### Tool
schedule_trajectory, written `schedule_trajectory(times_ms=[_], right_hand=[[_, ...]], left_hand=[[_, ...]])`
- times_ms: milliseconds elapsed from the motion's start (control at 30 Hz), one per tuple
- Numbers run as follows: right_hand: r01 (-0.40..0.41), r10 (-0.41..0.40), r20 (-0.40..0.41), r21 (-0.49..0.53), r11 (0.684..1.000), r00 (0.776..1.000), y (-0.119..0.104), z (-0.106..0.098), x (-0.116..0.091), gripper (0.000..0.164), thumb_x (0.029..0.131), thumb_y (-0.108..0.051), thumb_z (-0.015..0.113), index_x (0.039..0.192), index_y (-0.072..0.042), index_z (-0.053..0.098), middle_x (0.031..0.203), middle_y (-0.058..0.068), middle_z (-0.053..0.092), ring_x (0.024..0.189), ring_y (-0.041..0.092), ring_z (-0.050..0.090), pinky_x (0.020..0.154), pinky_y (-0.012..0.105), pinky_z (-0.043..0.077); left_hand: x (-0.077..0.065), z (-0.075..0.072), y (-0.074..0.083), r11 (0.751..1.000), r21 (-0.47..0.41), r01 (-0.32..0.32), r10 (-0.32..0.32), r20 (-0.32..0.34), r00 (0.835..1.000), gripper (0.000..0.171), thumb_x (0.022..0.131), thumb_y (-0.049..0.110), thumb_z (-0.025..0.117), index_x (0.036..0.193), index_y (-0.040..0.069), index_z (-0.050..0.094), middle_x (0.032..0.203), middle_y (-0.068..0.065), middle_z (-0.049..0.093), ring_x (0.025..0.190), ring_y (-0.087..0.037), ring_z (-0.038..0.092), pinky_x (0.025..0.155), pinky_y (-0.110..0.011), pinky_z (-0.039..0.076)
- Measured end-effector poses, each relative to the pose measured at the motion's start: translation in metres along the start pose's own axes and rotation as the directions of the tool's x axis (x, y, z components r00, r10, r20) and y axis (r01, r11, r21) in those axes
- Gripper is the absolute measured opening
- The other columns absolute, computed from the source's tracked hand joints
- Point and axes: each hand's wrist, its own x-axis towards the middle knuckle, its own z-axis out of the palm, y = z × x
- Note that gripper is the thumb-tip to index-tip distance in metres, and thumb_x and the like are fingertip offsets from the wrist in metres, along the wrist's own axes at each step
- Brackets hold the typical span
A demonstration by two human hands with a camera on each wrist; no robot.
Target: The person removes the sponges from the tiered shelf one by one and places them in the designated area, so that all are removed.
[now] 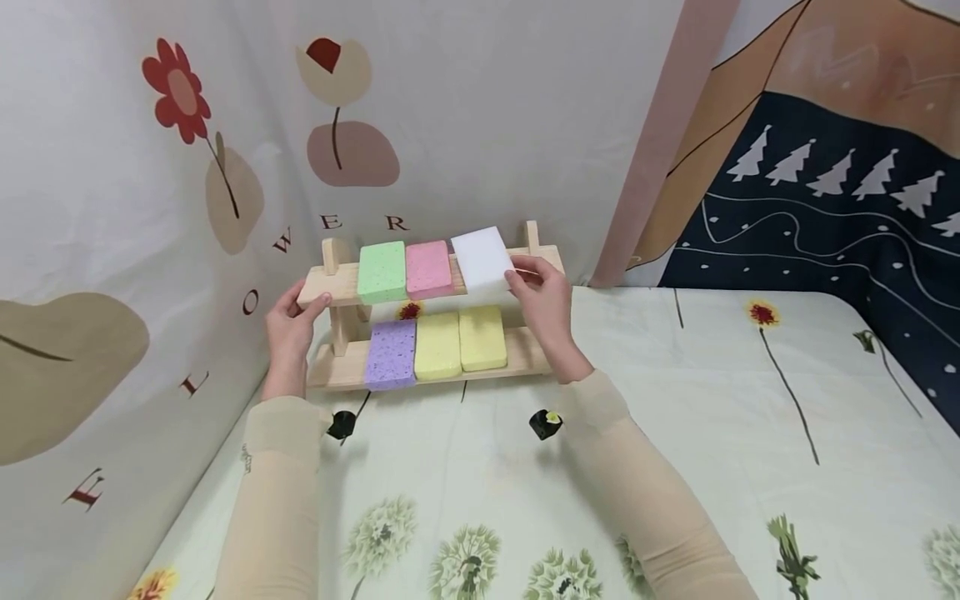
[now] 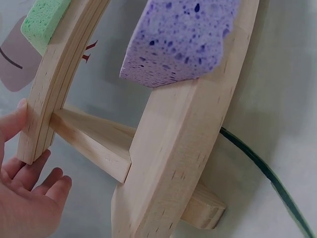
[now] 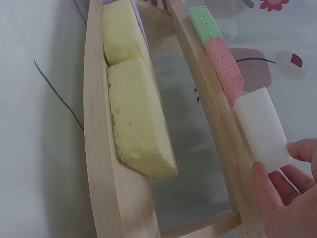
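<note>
A two-tier wooden rack [image 1: 341, 283] stands against the backdrop. My left hand [image 1: 291, 327] grips the left end of its upper shelf, thumb on top and fingers underneath in the left wrist view. In my right hand [image 1: 546, 304] a white sponge [image 1: 482, 258] is pinched by its right side, tilted over the upper shelf. Left of it on that shelf lie a pink sponge [image 1: 430, 269] and a green sponge [image 1: 382, 272], side by side. The lower shelf bears a purple sponge [image 1: 391, 354] and two yellow sponges [image 1: 438, 345] in a row.
A cloth printed with flowers [image 1: 472, 467] covers the table. Behind the rack hangs a pale curtain [image 1: 487, 100] with printed flowers and letters. To the right is a dark cloth [image 1: 817, 225] with white trees. Short upright posts [image 1: 532, 237] rise at the rack's back.
</note>
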Motion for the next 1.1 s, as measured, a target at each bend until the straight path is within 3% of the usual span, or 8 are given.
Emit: schedule_trajectory(times_ms=[267, 600, 900, 1100], right_hand=[[-0.043, 0.043, -0.020, 0.019, 0.999, 0.999, 0.001, -0.018, -0.001, 0.030, 0.095, -0.013, 0.067, 0.123, -0.001, 0.067, 0.124, 0.016, 0.068, 0.111, 0.028, 0.066, 0.089, 0.033, 0.061], [-0.038, 0.038, -0.042, -0.004, 0.999, 0.998, 0.001, -0.034, -0.002, 0.032, 0.097, -0.016, 0.066, 0.126, -0.003, 0.066, 0.128, 0.015, 0.066, 0.114, 0.026, 0.064, 0.094, 0.036, 0.059], [-0.030, 0.034, -0.056, 0.064, 0.998, 0.998, -0.003, -0.048, -0.004, 0.033, 0.096, -0.013, 0.066, 0.127, -0.002, 0.065, 0.127, 0.016, 0.065, 0.110, 0.024, 0.065, 0.085, 0.021, 0.060], [-0.029, 0.036, -0.065, 0.097, 0.995, 0.997, -0.003, -0.059, -0.004, 0.033, 0.097, -0.013, 0.065, 0.128, -0.001, 0.064, 0.127, 0.017, 0.065, 0.105, 0.016, 0.064, 0.083, 0.018, 0.059]], left_hand=[[-0.002, 0.001, 0.001, 1.000, 0.007, 0.004, -0.004, 0.005, 1.000, 0.064, 0.093, 0.026, 0.071, 0.151, 0.022, 0.044, 0.156, -0.003, 0.046, 0.141, -0.013, 0.045, 0.121, -0.027, 0.035], [-0.001, -0.001, 0.000, 1.000, 0.003, 0.009, -0.009, 0.001, 1.000, 0.065, 0.093, 0.026, 0.070, 0.152, 0.023, 0.043, 0.157, -0.002, 0.044, 0.143, -0.013, 0.043, 0.121, -0.027, 0.034], [-0.001, -0.001, 0.000, 0.999, -0.044, 0.014, -0.014, -0.006, 1.000, 0.064, 0.092, 0.023, 0.072, 0.150, 0.022, 0.045, 0.156, -0.002, 0.045, 0.143, -0.012, 0.044, 0.121, -0.026, 0.034], [-0.001, -0.001, 0.000, 0.998, -0.062, 0.010, -0.010, -0.003, 1.000, 0.064, 0.092, 0.021, 0.072, 0.150, 0.020, 0.045, 0.156, -0.003, 0.046, 0.140, -0.011, 0.046, 0.120, -0.026, 0.036]])
